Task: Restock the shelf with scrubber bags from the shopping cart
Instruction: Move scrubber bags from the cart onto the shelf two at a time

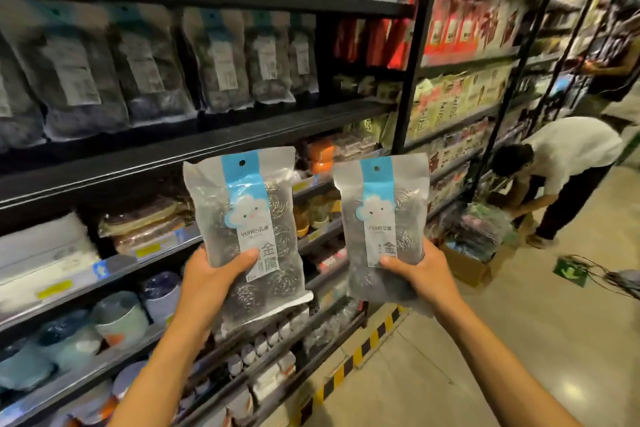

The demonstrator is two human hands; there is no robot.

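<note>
While the left bag [246,229] and the right bag [384,225] are pinched upright, thumbs in front, by the left hand [211,274] and the right hand [415,274], the stocked row [221,62] is seen at upper left, nearer the left hand.

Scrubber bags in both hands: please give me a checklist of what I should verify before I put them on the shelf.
1. Grip of the left hand on its scrubber bag: ok, thumb across the front, bag upright.
2. Grip of the right hand on the second bag: ok, same hold.
3. Matching stock found: ok, a row of bags with the same blue headers stands on the upper shelf.
4. Free space in that row: ok at the right end, where a dark gap shows; its depth, cannot tell.
5. The other person out of the way: ok, bent over a box farther down the aisle.
</note>
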